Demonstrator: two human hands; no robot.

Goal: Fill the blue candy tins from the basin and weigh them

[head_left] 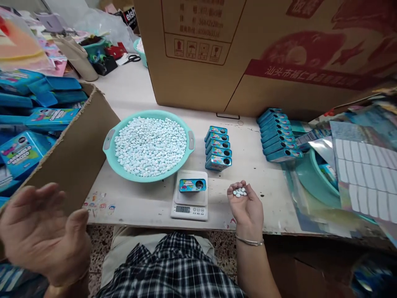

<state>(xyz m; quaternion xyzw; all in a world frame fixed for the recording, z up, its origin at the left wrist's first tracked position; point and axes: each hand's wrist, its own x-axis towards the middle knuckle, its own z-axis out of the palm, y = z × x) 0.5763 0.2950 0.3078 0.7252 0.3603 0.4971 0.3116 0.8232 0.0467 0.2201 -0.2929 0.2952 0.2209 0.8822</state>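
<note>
My right hand (pixel 248 207) is cupped palm up, fingers curled, with several pale blue candies (pixel 240 192) in it. My left hand (pixel 46 236) is raised at the lower left, palm up and fingers apart, holding nothing. It is nearest to the cardboard box of blue tins. Between my hands, a small blue candy tin (pixel 192 185) with a dark round hole in its top stands on a white digital scale (pixel 190 212) whose display is lit. Behind the scale sits a turquoise basin (pixel 107 155) heaped with the same candies. A row of several tins (pixel 218 149) stands right of the basin.
The cardboard box (pixel 74 140) at the left is full of blue tins (pixel 23 153). A large carton (pixel 192 82) stands along the back. At the right are another tin row (pixel 276 134), a turquoise bowl (pixel 316 178) and label sheets (pixel 369 178). Scissors (pixel 133 58) lie at the back left.
</note>
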